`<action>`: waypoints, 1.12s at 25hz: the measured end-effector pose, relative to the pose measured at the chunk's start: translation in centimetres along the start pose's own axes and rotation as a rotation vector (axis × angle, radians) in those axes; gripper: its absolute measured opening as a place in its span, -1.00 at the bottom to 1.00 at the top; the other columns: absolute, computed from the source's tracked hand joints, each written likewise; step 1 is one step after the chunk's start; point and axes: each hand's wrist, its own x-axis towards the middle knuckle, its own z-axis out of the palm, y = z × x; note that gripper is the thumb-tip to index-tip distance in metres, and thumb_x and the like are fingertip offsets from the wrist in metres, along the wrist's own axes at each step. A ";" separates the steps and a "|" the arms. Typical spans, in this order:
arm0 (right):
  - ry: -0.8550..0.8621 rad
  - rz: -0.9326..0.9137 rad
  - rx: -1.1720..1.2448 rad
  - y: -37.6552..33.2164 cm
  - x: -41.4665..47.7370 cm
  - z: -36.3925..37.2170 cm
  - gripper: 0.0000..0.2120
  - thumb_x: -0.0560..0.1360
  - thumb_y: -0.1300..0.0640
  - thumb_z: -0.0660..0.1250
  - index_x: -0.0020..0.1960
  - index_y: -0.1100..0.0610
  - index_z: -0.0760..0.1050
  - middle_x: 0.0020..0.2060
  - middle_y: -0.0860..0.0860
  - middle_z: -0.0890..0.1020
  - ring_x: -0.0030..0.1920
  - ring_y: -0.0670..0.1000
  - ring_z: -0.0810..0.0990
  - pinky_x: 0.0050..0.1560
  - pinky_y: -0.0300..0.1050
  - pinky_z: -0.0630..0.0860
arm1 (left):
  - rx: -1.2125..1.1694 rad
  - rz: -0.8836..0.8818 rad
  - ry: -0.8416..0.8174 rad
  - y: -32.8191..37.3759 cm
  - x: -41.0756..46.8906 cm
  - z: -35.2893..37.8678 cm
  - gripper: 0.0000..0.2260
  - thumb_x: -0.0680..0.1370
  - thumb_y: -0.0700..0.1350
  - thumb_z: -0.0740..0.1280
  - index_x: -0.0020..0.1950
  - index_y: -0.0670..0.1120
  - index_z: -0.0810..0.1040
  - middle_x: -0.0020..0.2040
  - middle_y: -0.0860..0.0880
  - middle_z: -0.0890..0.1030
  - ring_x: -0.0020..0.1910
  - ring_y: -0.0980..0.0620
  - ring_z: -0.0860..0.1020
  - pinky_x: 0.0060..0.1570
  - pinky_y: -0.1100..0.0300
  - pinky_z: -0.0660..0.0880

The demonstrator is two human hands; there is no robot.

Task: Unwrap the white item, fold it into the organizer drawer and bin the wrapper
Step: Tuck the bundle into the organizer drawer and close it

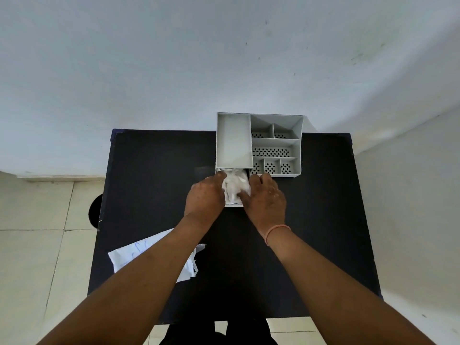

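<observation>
A grey organizer [258, 143] with several compartments stands at the far edge of the black table [311, 220]. Its drawer [234, 204] is pulled out toward me at the lower left of the organizer. The white item [234, 186], crumpled and soft, lies inside the drawer. My left hand [205, 196] presses on its left side and my right hand [266, 199] on its right side, fingers curled onto the fabric. The white wrapper [149, 252], with blue print, lies flat on the near left of the table, partly under my left forearm.
A dark round object [95, 210], possibly a bin, shows on the tiled floor just left of the table. A pale wall rises behind the organizer. My right wrist wears a pink band [276, 232].
</observation>
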 end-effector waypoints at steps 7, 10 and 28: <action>0.078 -0.154 -0.111 -0.4 -1.0 -0.5 -0.65 0.59 -0.11 0.25 0.23 0.09 0.55 0.17 0.15 0.55 0.11 0.19 0.55 0.00 0.10 0.49 | 0.243 0.108 -0.053 0.5 -0.3 -0.3 -0.63 0.51 -0.21 0.47 0.31 -0.05 0.62 0.22 -0.15 0.60 0.05 -0.16 0.66 -0.23 -0.03 0.67; 0.058 -0.348 -0.086 -0.5 -1.2 -0.9 -0.57 0.54 0.05 0.26 0.38 0.13 0.51 0.37 0.12 0.54 0.35 0.18 0.50 0.26 0.11 0.47 | 0.263 0.270 0.046 -0.2 -0.5 0.0 -0.74 0.44 -0.25 0.47 0.13 -0.14 0.68 0.05 -0.15 0.68 0.01 -0.19 0.64 -0.17 -0.06 0.64; 0.159 -0.114 0.092 -1.0 0.3 -2.5 -0.57 0.39 0.19 0.31 0.27 0.11 0.51 0.23 0.08 0.55 0.29 0.13 0.50 0.29 0.08 0.45 | 0.488 0.588 -0.075 -2.7 -1.1 1.2 -0.73 0.53 -0.10 0.45 0.22 -0.09 0.75 0.29 -0.19 0.68 0.46 -0.32 0.50 0.51 -0.36 0.31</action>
